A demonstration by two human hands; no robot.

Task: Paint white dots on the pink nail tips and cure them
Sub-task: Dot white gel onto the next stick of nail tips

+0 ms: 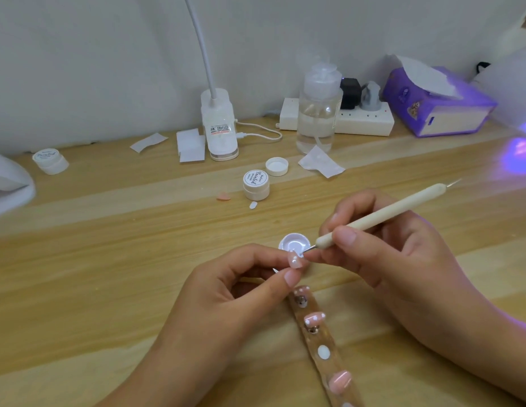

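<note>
Left hand [235, 292] pinches one pink tip [294, 261] between its thumb and first finger. Its other fingers are curled in under it. Right hand [403, 259] holds a pen [373, 217] the way you hold a pencil, with the fingers curled round it near the low end. The pen's thin metal point sits right at the top of the pink tip. It is also by the rim of a small open pot [294, 243] with white paint in it. I cannot tell which of the two it touches. The pen's back end sticks up and to the right.

Just below the hands a brown strip [320, 339] lies on the table [109, 259] and runs toward the near edge. On the strip sit a dotted tip [314, 318], pink with white dots, then a white tip [323, 352], then a plain tip [339, 381] that is pink. One more tip with dots peeks out at the strip's top end, partly hidden by the left thumb.

Farther back stands a shut jar [256, 185] with a lid [276, 166] lying beside it. A loose tip [223, 196], pink, and a tiny tip [253, 205], white, lie near the jar.

Along the wall are a lamp [219, 127] with a bendy neck, a clear bottle [319, 110], a power strip [361, 120] and a purple tissue box [438, 104]. Bits of paper [148, 142] lie about. A second jar [50, 161] is at the far left. At the far right a purple glow [520, 151] shines on the table.
</note>
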